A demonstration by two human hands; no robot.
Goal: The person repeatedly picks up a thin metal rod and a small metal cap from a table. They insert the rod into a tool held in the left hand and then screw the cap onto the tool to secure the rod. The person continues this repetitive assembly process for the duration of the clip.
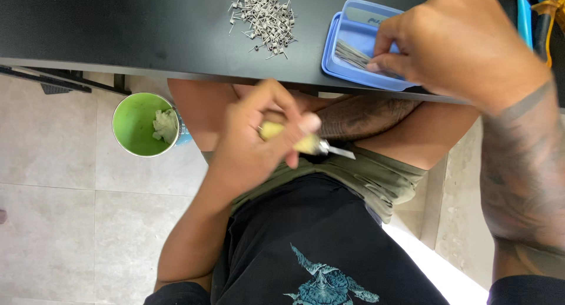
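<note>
Your left hand is closed around a small tool with a pale yellow handle, holding it over your lap just below the edge of the black table; the tool's short metal tip sticks out to the right, past your fingers. Your right hand reaches into a shallow light-blue plastic tray at the table's near edge, with thumb and forefinger pinched on a bundle of thin straight metal wires lying inside it. Further left on the tabletop, well apart from the tray, lies a loose pile of small wound wire coils with short legs sticking out. On the tiled floor to your left stands a green cup with a crumpled pale wad inside. At the far right edge, blue and yellow tool handles show only in part.
</note>
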